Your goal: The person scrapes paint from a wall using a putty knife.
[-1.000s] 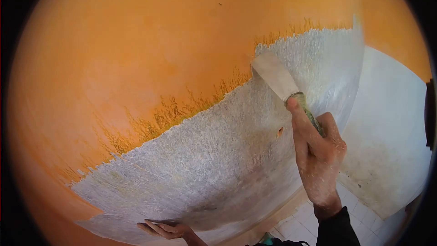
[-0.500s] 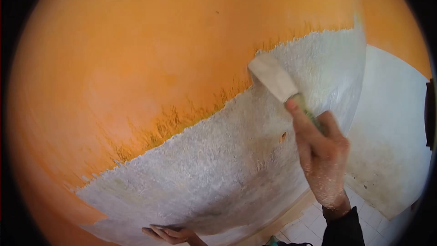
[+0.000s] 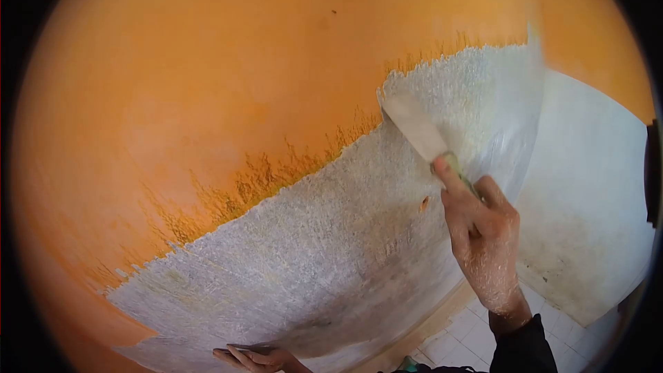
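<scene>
My right hand (image 3: pixel 483 235) is closed around the green handle of a putty knife (image 3: pixel 416 124), index finger along its neck. The knife's wide pale blade lies at the wall, its tip by the ragged border between orange paint (image 3: pixel 228 83) and the grey-white lower surface (image 3: pixel 324 214). At the bottom, my left hand (image 3: pixel 255 359) is against the grey part of the wall, fingers stretched out beside a dark, thin edge that I cannot make out.
A small hole (image 3: pixel 425 204) marks the grey wall below the blade. To the right stands another wall section, orange above and whitish below (image 3: pixel 587 193). White floor tiles (image 3: pixel 463 331) and a beige base strip (image 3: pixel 414 337) show at the lower right. A dark object (image 3: pixel 651 173) is at the right edge.
The blade has moved slightly down along the wall, with my right hand a little lower and further left. My left hand stays nearly in place.
</scene>
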Tool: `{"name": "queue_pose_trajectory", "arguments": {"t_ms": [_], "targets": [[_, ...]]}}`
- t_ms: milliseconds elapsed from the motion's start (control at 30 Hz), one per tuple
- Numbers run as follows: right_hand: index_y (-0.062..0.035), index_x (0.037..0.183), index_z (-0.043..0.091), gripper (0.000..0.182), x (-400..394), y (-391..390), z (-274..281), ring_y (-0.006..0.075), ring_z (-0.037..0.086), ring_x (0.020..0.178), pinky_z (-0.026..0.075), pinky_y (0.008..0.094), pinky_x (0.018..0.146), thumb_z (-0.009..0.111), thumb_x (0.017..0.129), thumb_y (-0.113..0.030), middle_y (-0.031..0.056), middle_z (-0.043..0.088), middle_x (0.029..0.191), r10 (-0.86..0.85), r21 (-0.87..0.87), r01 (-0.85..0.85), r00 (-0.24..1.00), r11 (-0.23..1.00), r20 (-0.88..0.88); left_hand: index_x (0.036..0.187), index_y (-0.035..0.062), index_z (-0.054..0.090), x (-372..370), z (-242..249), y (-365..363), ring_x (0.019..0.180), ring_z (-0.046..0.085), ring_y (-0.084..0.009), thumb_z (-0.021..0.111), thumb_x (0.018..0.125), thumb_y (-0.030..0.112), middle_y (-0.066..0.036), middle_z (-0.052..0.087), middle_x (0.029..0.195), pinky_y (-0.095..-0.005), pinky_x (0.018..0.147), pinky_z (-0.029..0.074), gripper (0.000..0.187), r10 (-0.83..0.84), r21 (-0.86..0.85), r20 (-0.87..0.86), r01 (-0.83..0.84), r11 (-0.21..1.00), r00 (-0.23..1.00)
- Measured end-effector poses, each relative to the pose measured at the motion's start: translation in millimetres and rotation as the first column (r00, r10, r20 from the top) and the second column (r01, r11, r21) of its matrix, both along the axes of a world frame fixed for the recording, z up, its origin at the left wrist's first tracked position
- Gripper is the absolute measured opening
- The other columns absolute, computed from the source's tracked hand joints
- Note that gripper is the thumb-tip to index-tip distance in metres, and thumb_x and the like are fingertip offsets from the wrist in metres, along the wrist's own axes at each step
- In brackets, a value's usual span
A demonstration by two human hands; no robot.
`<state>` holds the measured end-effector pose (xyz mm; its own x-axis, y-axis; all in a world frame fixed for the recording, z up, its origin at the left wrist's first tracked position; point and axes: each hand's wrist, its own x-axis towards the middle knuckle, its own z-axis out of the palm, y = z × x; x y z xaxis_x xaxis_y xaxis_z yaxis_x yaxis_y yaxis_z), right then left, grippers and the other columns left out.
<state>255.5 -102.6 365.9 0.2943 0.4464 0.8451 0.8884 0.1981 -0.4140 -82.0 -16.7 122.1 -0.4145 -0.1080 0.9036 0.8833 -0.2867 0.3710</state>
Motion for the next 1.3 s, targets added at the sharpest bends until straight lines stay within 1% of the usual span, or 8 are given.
{"name": "queue_pose_trajectory", "arguments": {"t_ms": [33,167,300,400,800,933,1100,1300], "targets": [[-0.0174,0.131,0.063,0.050,3.9,-5.1,-6.6,0.0159,0.040,0.058,0.040,0.0300,0.050,0.065,0.085,0.002,0.0066,0.036,0.068,-0.028,-0.044,0.032,0.996,0.999,0.084,0.133,-0.0084,0.051,-0.9,-1.4,-0.9,0.140,0.033,-0.0415,0.028,0.102,0.018,-0.027,0.034,0.150,-0.0529,0.114,0.031,0.047,0.001,-0.004,-0.002,-0.001,1.000,1.000],[-0.0165,0.131,0.063,0.051,-4.0,-11.2,26.4,0.0157,0.039,0.056,0.041,0.0305,0.050,0.065,0.084,0.003,0.0068,0.038,0.067,-0.043,0.003,0.043,0.999,0.999,0.016,0.133,-0.0090,0.051,-1.2,-3.3,4.4,0.140,0.034,-0.0420,0.030,0.102,0.018,-0.028,0.035,0.150,-0.0531,0.114,0.030,0.047,-0.035,0.061,-0.004,0.035,0.998,0.999],[-0.0172,0.130,0.064,0.051,-9.0,-4.9,1.5,0.0156,0.042,0.057,0.041,0.0305,0.049,0.067,0.083,0.002,0.0066,0.037,0.066,-0.016,-0.041,0.014,0.999,0.999,-0.041,0.133,-0.0090,0.051,2.4,-5.4,2.9,0.139,0.035,-0.0426,0.031,0.102,0.018,-0.028,0.039,0.147,-0.0539,0.114,0.030,0.046,0.008,0.055,-0.011,-0.008,0.998,1.000],[-0.0124,0.123,0.069,0.039,-16.3,-9.2,32.7,0.0102,0.033,0.059,0.029,0.0281,0.048,0.064,0.087,0.003,0.0020,0.036,0.063,-0.038,0.067,0.044,0.996,0.997,-0.078,0.134,-0.0090,0.050,-2.7,0.7,-4.6,0.138,0.036,-0.0427,0.031,0.101,0.017,-0.028,0.041,0.146,-0.0544,0.114,0.030,0.046,0.033,0.025,-0.035,-0.032,0.999,0.999],[-0.0126,0.122,0.069,0.035,-22.5,-9.7,-11.1,0.0079,0.031,0.058,0.026,0.0259,0.048,0.065,0.089,0.000,0.0002,0.035,0.065,0.007,0.015,-0.004,0.986,1.000,-0.166,0.132,-0.0094,0.051,-7.8,-9.2,0.6,0.139,0.035,-0.0420,0.030,0.101,0.018,-0.028,0.039,0.147,-0.0544,0.114,0.029,0.046,-0.021,0.022,-0.045,0.022,1.000,0.999],[-0.0154,0.129,0.065,0.044,-18.2,-8.1,16.0,0.0153,0.042,0.058,0.041,0.0299,0.052,0.065,0.087,0.000,0.0075,0.044,0.067,-0.035,-0.002,0.035,0.990,0.999,-0.134,0.131,-0.0092,0.053,-4.6,-1.9,-3.8,0.139,0.035,-0.0420,0.029,0.102,0.019,-0.028,0.040,0.147,-0.0555,0.114,0.030,0.046,0.018,0.009,-0.062,-0.017,1.000,0.998],[-0.0104,0.120,0.070,0.031,-10.5,-0.2,-9.2,0.0096,0.033,0.057,0.030,0.0274,0.048,0.062,0.091,-0.002,0.0025,0.040,0.065,-0.016,0.051,0.018,0.998,0.999,-0.053,0.128,-0.0094,0.056,-0.8,1.9,-2.5,0.139,0.034,-0.0425,0.029,0.102,0.019,-0.028,0.039,0.147,-0.0550,0.113,0.031,0.046,-0.012,0.044,-0.066,0.015,0.999,0.998],[-0.0108,0.122,0.068,0.032,-19.3,-1.1,-2.6,0.0109,0.033,0.056,0.030,0.0278,0.048,0.062,0.092,-0.003,0.0032,0.038,0.064,-0.012,0.029,0.012,1.000,0.999,-0.020,0.122,-0.0102,0.060,2.3,-1.0,8.4,0.135,0.039,-0.0452,0.035,0.103,0.021,-0.029,0.043,0.143,-0.0563,0.109,0.036,0.045,-0.044,0.138,-0.059,0.052,0.989,0.997]]}}
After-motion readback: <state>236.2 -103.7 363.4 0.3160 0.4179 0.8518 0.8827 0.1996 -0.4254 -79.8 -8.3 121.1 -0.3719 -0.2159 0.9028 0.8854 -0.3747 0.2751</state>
